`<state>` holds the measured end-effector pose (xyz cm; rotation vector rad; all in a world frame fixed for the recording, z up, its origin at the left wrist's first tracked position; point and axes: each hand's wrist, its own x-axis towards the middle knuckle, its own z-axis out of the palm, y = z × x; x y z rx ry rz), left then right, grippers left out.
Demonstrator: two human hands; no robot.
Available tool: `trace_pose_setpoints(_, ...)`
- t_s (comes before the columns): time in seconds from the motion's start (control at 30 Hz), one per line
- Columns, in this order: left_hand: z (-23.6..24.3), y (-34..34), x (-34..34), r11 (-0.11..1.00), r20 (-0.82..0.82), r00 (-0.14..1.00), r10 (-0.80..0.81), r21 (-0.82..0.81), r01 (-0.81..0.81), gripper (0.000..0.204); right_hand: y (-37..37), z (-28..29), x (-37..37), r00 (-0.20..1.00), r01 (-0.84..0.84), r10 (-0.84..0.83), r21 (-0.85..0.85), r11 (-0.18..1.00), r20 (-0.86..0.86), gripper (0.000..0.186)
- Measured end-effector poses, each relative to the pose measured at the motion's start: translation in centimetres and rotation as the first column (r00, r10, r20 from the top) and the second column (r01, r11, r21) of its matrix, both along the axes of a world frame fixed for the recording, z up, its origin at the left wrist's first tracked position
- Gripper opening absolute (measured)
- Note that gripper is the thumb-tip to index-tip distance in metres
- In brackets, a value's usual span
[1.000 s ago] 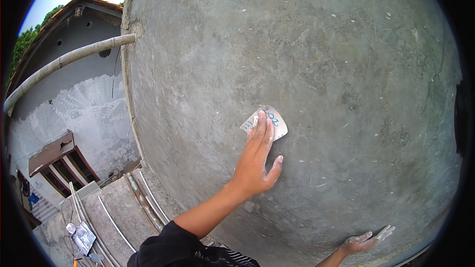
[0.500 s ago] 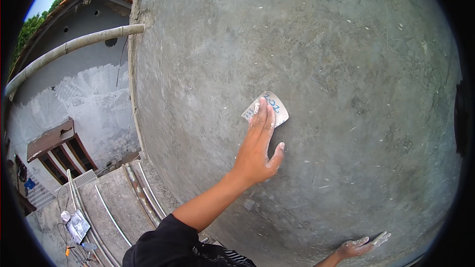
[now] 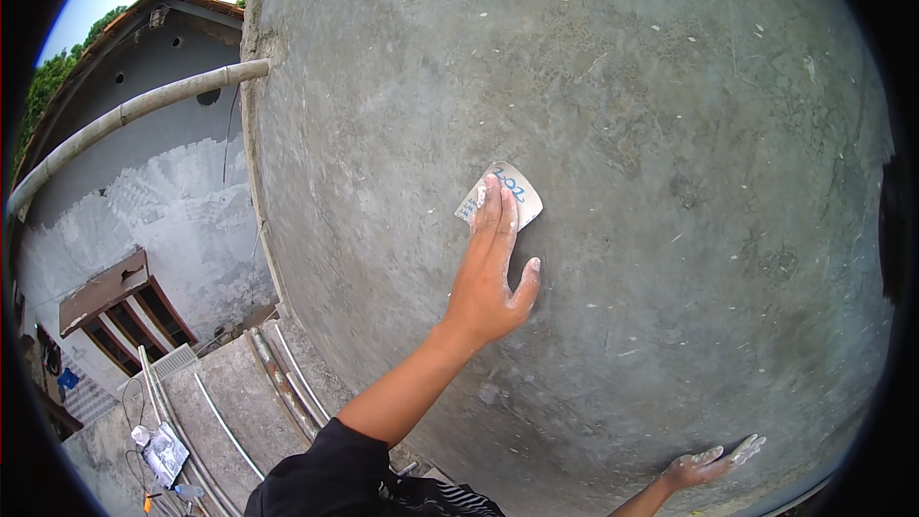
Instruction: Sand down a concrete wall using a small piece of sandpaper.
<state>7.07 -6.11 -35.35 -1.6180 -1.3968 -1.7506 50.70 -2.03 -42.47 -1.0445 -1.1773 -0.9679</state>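
Blue digits (image 3: 508, 186), smaller print (image 3: 467, 208) on pale sheet (image 3: 526, 208)

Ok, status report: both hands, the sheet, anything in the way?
Left hand: fingers flat on pale, blue-marked paper-like sheet. Sheet: against grey plastered wall. Right hand: white-dusted, fingers extended, nothing visibly held. Left fingers hide part of sheet.

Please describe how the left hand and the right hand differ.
The left hand holds a pale sheet flat against the grey wall; the right hand holds nothing. The left hand points upward; the right hand points mostly rightward. Both are partly whitened.
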Motion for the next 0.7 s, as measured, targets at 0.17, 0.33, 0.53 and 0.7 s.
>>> trace_pose_setpoints(0.17, -1.7, -1.5, 1.6, 0.999, -0.012, 0.999, -0.051, 0.008, 0.051, 0.083, 0.1, -0.1, 0.0, 1.000, -0.007, 0.008, 0.004, 1.000, -0.010, 0.054)
trace_pose_setpoints(0.33, -6.4, -2.7, -0.3, 0.980, 0.054, 0.998, 0.018, -0.201, -0.007, 0.081, 0.2, -0.1, 0.1, 1.000, -0.013, 0.013, 0.010, 1.000, -0.001, 0.054)
trace_pose_setpoints(0.53, -4.1, -0.9, 0.2, 0.995, 0.216, 0.972, 0.092, -0.049, -0.084, 0.083, 0.2, 0.1, 0.1, 1.000, -0.022, 0.022, 0.023, 0.999, -0.004, 0.057)
trace_pose_setpoints(0.7, -3.3, -1.3, 5.0, 0.992, -0.073, 0.991, -0.111, -0.063, 0.107, 0.085, 0.0, 0.0, 0.1, 1.000, 0.003, -0.003, -0.014, 1.000, -0.001, 0.054)
